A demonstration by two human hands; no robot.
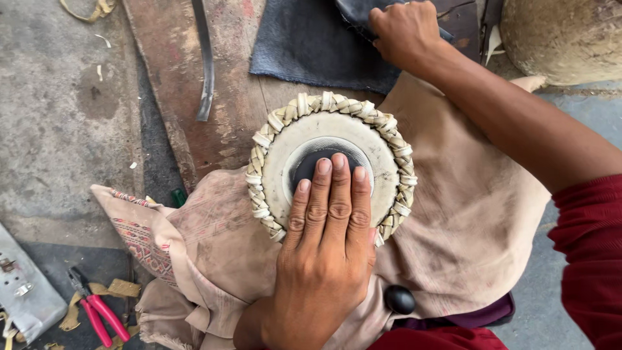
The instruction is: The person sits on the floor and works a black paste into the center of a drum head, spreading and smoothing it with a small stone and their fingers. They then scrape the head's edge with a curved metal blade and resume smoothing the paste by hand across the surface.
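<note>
Resting under the left hand (324, 259), a braid-rimmed drumhead (330, 165).

Red-handled pliers (96, 310): on the floor at lower left, jaws pointing up-left, lying over tan scraps (115, 290).
Grey metal piece (23, 285): at the left edge, just beside the pliers.
Curved metal blade (206, 61): lying lengthwise on the worn wooden board (168, 78), top centre-left.
Black smooth stone (399, 299): resting at the lower fold of the beige cloth (466, 227).
Green stub (178, 196): just off the cloth's left edge.
Round clay-coloured vessel (564, 35): top right corner, partly cut off.
Concrete floor (58, 129): stained, with small pale chips.
</note>
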